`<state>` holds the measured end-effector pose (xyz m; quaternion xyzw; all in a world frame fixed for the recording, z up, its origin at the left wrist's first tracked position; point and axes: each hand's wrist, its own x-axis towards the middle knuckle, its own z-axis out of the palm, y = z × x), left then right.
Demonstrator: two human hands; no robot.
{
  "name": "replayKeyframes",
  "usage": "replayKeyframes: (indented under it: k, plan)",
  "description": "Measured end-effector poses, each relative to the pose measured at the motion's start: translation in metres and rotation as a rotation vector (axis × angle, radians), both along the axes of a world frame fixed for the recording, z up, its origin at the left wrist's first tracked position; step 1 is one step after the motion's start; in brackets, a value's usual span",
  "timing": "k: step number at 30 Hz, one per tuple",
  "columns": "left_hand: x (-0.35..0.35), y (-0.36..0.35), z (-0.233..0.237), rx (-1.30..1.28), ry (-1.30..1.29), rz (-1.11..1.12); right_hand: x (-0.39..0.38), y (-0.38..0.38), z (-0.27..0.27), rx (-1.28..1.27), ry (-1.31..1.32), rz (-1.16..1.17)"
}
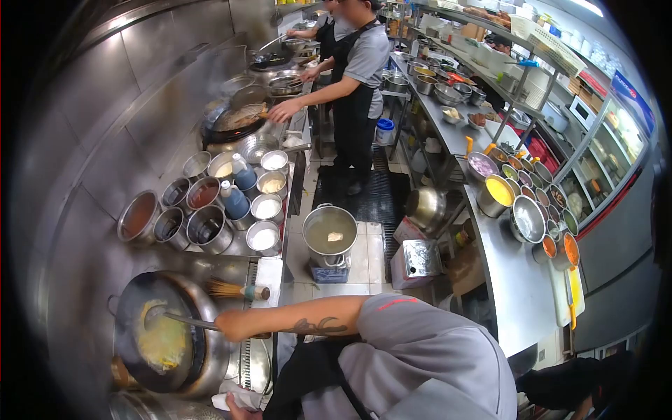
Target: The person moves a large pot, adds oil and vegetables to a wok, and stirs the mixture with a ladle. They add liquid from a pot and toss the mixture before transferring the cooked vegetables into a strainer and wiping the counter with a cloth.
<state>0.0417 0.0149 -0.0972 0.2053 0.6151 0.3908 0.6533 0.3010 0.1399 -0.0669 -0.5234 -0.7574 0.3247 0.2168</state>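
Note:
My right hand point(234, 326) is closed round the handle of a ladle point(187, 321), reaching in from the right. The ladle's bowl rests in a dark wok point(134, 294) on the stove, at the upper side of yellow, egg-like food point(164, 343). At the bottom edge, my left hand point(242, 408) is partly cut off and grips a folded white cloth point(236, 393) beside the wok's near side. Whether the cloth wraps a handle is hidden. A bamboo wok brush point(241, 290) lies just beyond the wok.
Metal pots of sauce point(204, 192), squeeze bottles point(235, 201) and tins of white powder point(263, 236) stand past the stove. A large stockpot point(330, 217) sits low in the aisle. Further along, a co-worker point(357, 77) works at another wok. A steel counter point(500, 280) runs along the right.

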Motion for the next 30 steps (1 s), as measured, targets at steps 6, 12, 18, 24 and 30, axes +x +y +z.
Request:
replayKeyframes:
  k: [6, 12, 18, 24, 30]
  plan:
    - [-0.028, 0.007, -0.040, 0.246, -0.096, -0.163, 0.020, -0.005, 0.030, -0.224, 0.130, 0.051]
    - [0.000, -0.002, -0.002, 0.048, -0.207, 0.120, -0.004, 0.000, -0.001, 0.092, 0.030, -0.104]
    - [-0.011, -0.006, -0.018, 0.070, -0.188, 0.184, 0.002, 0.003, 0.016, -0.137, 0.095, 0.059]
    - [0.014, -0.032, 0.016, 0.193, -0.158, 0.385, 0.008, 0.017, 0.025, -0.199, -0.008, 0.132]
    - [0.006, -0.045, 0.007, 0.308, -0.157, 0.433, -0.002, 0.032, -0.011, 0.074, -0.083, -0.049]
